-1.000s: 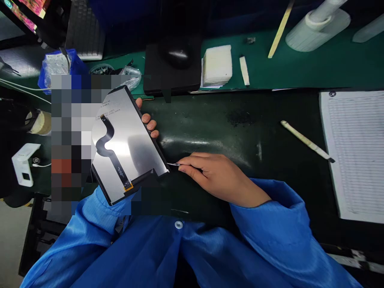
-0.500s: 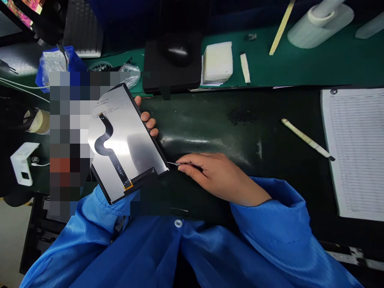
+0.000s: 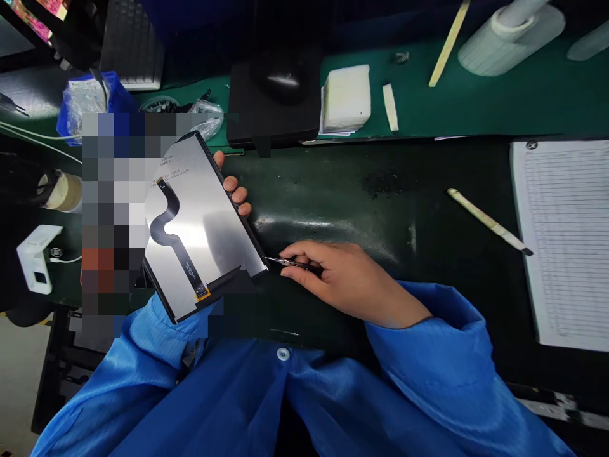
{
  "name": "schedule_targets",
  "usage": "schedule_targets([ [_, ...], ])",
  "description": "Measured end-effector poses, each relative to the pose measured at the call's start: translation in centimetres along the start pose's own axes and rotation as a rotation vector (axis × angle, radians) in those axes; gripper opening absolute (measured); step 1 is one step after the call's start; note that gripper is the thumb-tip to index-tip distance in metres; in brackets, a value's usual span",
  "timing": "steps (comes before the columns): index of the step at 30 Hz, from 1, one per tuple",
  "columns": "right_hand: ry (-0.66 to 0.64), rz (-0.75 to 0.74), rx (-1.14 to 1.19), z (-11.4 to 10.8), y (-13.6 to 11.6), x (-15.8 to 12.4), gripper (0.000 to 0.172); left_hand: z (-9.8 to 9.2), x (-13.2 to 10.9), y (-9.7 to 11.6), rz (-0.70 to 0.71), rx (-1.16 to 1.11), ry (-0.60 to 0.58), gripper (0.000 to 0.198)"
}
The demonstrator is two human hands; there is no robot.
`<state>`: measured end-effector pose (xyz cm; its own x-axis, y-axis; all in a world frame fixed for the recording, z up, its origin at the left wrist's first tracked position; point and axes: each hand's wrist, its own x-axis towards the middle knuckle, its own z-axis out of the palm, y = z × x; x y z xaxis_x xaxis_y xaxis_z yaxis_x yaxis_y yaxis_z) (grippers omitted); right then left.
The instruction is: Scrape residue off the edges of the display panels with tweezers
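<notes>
Tilted over the table is an LCD display panel (image 3: 214,216), its silvery back facing up and its edges black. A dark, S-bent flex cable (image 3: 178,251) runs along that back. The fingers of my left hand (image 3: 236,190) curl round the panel's far right edge; its palm and thumb are hidden under the panel and the blurred blocks. My right hand (image 3: 347,279) pinches slim dark tweezers (image 3: 304,264) between thumb and fingers. The pointed tip reaches the panel's right edge near the lower corner; whether it touches is too fine to tell.
A dark green mat (image 3: 333,216) covers the table. To the right lie a lined paper sheet (image 3: 566,254) and a pale, dark-tipped stick (image 3: 490,221). Along the back stand a stack of white pads (image 3: 347,98), a black mouse (image 3: 280,82) and a white bottle (image 3: 509,44).
The fingers of my right hand have shifted on the tweezers, and more of their dark body shows. The panel and my left hand stay nearly in place.
</notes>
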<state>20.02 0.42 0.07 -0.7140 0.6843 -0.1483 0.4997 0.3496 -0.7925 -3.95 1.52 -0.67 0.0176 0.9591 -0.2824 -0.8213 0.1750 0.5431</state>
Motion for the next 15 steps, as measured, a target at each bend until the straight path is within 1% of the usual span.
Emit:
schedule_targets([
  [2,0.004,0.001,0.005,0.0,-0.01,0.01,0.016,0.04,-0.01,0.02,0.006,-0.013,0.01,0.041],
  [4,0.005,-0.032,-0.007,-0.06,-0.04,0.06,0.014,0.06,0.04,0.08,-0.002,-0.011,0.021,0.04],
  [8,-0.011,-0.058,-0.044,-0.19,-0.19,0.14,0.021,0.03,0.14,0.15,-0.017,0.019,0.018,0.038],
  [10,-0.029,-0.044,-0.039,-0.17,-0.26,0.11,0.023,0.0,0.11,0.06,0.004,0.0,0.003,0.039],
  [13,-0.031,0.025,0.005,-0.03,-0.23,-0.02,0.018,0.04,-0.04,-0.16,0.019,-0.032,-0.001,0.038],
  [15,-0.019,0.04,0.021,0.06,-0.16,-0.1,0.017,0.13,-0.16,-0.27,0.034,-0.043,-0.012,0.04],
])
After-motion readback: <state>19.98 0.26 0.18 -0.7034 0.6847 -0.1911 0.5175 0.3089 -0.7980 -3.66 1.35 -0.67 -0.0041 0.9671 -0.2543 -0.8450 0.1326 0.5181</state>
